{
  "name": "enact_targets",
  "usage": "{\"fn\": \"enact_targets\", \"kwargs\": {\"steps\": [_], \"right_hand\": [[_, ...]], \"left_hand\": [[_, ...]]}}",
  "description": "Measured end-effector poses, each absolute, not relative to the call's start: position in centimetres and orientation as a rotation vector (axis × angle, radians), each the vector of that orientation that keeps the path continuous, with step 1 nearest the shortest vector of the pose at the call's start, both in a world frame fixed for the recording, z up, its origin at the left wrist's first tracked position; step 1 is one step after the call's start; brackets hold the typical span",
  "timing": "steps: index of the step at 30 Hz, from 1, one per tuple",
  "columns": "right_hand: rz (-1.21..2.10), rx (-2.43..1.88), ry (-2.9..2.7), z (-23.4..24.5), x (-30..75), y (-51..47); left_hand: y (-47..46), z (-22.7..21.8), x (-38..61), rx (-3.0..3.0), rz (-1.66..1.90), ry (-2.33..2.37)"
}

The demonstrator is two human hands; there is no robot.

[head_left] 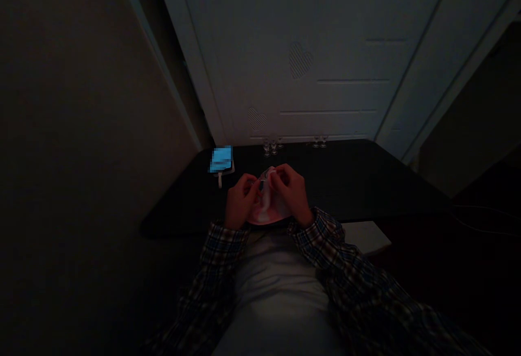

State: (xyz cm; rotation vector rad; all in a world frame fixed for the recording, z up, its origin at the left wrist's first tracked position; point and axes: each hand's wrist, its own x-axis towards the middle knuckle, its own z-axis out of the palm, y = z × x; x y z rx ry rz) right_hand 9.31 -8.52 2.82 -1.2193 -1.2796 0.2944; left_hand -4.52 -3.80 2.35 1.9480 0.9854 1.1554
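Both hands meet over the near edge of a dark table. My right hand (291, 185) is closed, its thumb and fingers pinching a pink cloth (266, 215) that hangs down between the hands. My left hand (242, 198) is closed too, with bent fingers at the cloth's other side. Clear glints between the fingertips look like a small glass (266, 173), mostly hidden by cloth and fingers; dim light blurs its outline. Several small stemmed glasses stand at the table's back, a left group (270, 147) and a right pair (319, 141).
A phone with a lit blue screen (222, 159) leans on a stand at the table's left. The dark table (345, 182) backs onto a white panelled door (337, 19). Below its front edge, right of my lap, lies a white flat block (366, 236). A wall rises at left.
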Motion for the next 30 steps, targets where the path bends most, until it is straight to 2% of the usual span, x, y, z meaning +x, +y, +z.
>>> {"fn": "enact_targets", "kwargs": {"steps": [30], "right_hand": [[0.285,-1.197,-1.265,2.71,9.30,-8.45]], "left_hand": [[-3.52,2.25,-4.60,1.952,1.218,0.888]]}}
